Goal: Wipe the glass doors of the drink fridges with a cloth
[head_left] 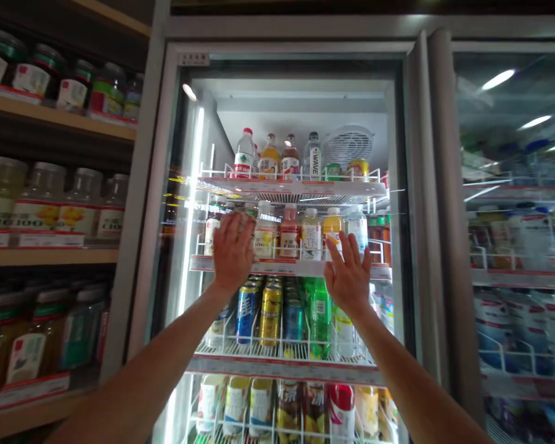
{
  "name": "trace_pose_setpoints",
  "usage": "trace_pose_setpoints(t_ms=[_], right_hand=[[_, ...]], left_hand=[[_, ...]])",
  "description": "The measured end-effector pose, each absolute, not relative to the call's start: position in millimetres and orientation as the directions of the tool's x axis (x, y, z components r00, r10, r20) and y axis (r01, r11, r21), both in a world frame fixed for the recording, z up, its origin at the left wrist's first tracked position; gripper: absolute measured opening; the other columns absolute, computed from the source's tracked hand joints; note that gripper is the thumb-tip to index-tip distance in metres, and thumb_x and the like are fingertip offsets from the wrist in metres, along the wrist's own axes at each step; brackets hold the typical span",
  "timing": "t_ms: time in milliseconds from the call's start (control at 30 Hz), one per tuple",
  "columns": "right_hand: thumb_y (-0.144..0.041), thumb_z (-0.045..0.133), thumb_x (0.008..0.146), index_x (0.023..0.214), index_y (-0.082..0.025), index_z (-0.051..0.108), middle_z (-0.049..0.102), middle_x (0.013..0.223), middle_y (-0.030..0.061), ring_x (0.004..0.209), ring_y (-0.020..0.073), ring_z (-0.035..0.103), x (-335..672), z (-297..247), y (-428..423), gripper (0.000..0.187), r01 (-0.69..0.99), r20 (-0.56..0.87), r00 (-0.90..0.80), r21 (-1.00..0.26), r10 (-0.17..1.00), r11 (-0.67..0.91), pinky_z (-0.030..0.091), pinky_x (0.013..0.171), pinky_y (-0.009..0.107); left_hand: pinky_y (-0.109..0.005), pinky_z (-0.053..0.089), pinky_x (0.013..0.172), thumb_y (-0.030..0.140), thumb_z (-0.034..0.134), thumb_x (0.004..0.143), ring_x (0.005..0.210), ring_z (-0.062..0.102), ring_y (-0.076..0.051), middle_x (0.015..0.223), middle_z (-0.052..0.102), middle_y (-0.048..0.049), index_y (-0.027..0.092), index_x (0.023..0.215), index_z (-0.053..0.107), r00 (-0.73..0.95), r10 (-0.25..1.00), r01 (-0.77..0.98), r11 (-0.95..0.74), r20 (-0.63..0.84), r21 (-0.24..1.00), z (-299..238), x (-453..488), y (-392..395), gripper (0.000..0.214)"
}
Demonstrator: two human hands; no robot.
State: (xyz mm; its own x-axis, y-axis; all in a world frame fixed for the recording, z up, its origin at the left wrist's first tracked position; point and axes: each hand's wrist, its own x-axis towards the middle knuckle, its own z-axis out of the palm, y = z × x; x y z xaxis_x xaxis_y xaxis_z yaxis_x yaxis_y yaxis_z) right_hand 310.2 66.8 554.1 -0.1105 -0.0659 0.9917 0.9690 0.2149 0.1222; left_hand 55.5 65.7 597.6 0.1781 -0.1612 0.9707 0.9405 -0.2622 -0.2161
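Observation:
Both arms reach forward at a glass fridge door [287, 95], through which shelves of drinks show. Over the left part of the second shelf, my left hand [232, 251] is raised with its fingers close together and bent. A dull patch shows at its fingertips, too blurred to name. My right hand [349, 271] is held up at the glass with fingers spread, nothing in it. Behind that hand stands an orange juice bottle [333, 223]. Between the hands are a red drink bottle [289, 233] and a tea bottle [311, 234].
Wooden shelves with bottles [39, 203] stand to the left. A vertical door handle [437, 203] runs down the right side, beside a second glass door [518, 166]. Lower inside are a blue can [245, 313], a gold can [271, 314] and green bottles [320, 317].

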Motion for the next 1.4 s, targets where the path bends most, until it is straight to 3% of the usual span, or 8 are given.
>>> trace_pose_setpoints(t_ms=[133, 333, 600, 700, 833, 1033, 1267, 1400], right_hand=[[-0.027, 0.042, 0.088, 0.136, -0.025, 0.041, 0.039, 0.146, 0.0087, 0.138, 0.0235, 0.03, 312, 553, 68, 0.048, 0.966, 0.99, -0.113, 0.128, -0.078, 0.226, 0.018, 0.111, 0.049], [-0.028, 0.041, 0.088, 0.141, -0.027, 0.033, 0.036, 0.148, 0.0076, 0.139, 0.0238, 0.027, 312, 553, 70, 0.054, 0.967, 0.991, -0.113, 0.127, -0.075, 0.223, 0.016, 0.112, 0.049], [-0.028, 0.043, 0.087, 0.14, -0.026, 0.035, 0.035, 0.148, 0.0073, 0.138, 0.0244, 0.028, 312, 553, 68, 0.054, 0.968, 0.991, -0.115, 0.127, -0.066, 0.218, 0.015, 0.112, 0.049], [-0.028, 0.042, 0.087, 0.14, -0.026, 0.035, 0.036, 0.148, 0.0077, 0.138, 0.0242, 0.028, 312, 553, 68, 0.053, 0.969, 0.992, -0.114, 0.123, -0.056, 0.213, 0.017, 0.112, 0.049], [-0.027, 0.042, 0.087, 0.14, -0.026, 0.035, 0.036, 0.148, 0.0078, 0.139, 0.0243, 0.027, 311, 553, 69, 0.053, 0.972, 0.994, -0.103, 0.11, -0.043, 0.208, 0.017, 0.111, 0.05], [-0.027, 0.041, 0.088, 0.138, -0.026, 0.038, 0.036, 0.148, 0.0078, 0.139, 0.024, 0.027, 310, 553, 68, 0.051, 0.973, 0.995, -0.089, 0.096, -0.045, 0.211, 0.017, 0.112, 0.05], [-0.025, 0.042, 0.087, 0.134, -0.025, 0.043, 0.039, 0.145, 0.0078, 0.138, 0.0231, 0.029, 308, 551, 65, 0.048, 0.975, 0.996, -0.069, 0.08, -0.06, 0.207, 0.019, 0.11, 0.05], [-0.026, 0.045, 0.085, 0.134, -0.026, 0.041, 0.038, 0.146, 0.0073, 0.14, 0.0237, 0.024, 267, 537, 60, 0.049, 0.953, 0.99, -0.134, 0.143, -0.051, 0.268, 0.016, 0.111, 0.051]], left_hand=[[-0.045, 0.021, 0.111, 0.022, 0.042, 0.087, 0.134, 0.033, -0.022, 0.14, 0.046, -0.0046, 0.027, 0.127, 0.05, 0.348, -0.112, 0.897, -0.249, 0.931, -0.365, 590, 68, 66, 0.041], [-0.05, 0.027, 0.106, 0.024, 0.037, 0.089, 0.135, 0.031, -0.029, 0.14, 0.042, -0.0174, 0.013, 0.128, 0.05, -0.029, -0.168, 0.969, -0.248, 0.985, -0.014, 608, 28, 68, 0.043], [-0.043, 0.016, 0.114, 0.021, 0.047, 0.086, 0.14, 0.023, -0.021, 0.141, 0.046, -0.0015, 0.027, 0.127, 0.051, 0.484, -0.109, 0.826, -0.27, 0.868, -0.494, 508, 112, 54, 0.042], [-0.042, 0.014, 0.115, 0.02, 0.045, 0.087, 0.14, 0.023, -0.019, 0.141, 0.046, -0.0045, 0.026, 0.13, 0.047, 0.373, -0.106, 0.887, -0.252, 0.922, -0.388, 500, 79, 54, 0.044], [-0.045, 0.022, 0.111, 0.021, 0.044, 0.088, 0.14, 0.023, -0.025, 0.146, 0.036, -0.0123, 0.02, 0.135, 0.042, 0.029, -0.157, 0.968, -0.241, 0.987, -0.067, 511, 53, 56, 0.047], [-0.043, 0.013, 0.115, 0.017, 0.045, 0.086, 0.14, 0.021, -0.02, 0.14, 0.047, -0.005, 0.026, 0.131, 0.048, 0.368, -0.094, 0.871, -0.312, 0.925, -0.379, 483, 94, 54, 0.046], [-0.047, 0.019, 0.111, 0.02, 0.044, 0.087, 0.14, 0.023, -0.026, 0.146, 0.036, -0.0136, 0.019, 0.135, 0.043, 0.042, -0.158, 0.974, -0.214, 0.987, -0.075, 508, 16, 59, 0.048], [-0.043, 0.019, 0.112, 0.02, 0.044, 0.088, 0.141, 0.02, -0.023, 0.144, 0.041, -0.0112, 0.021, 0.134, 0.045, 0.162, -0.15, 0.948, -0.249, 0.975, -0.196, 501, 41, 58, 0.046]])
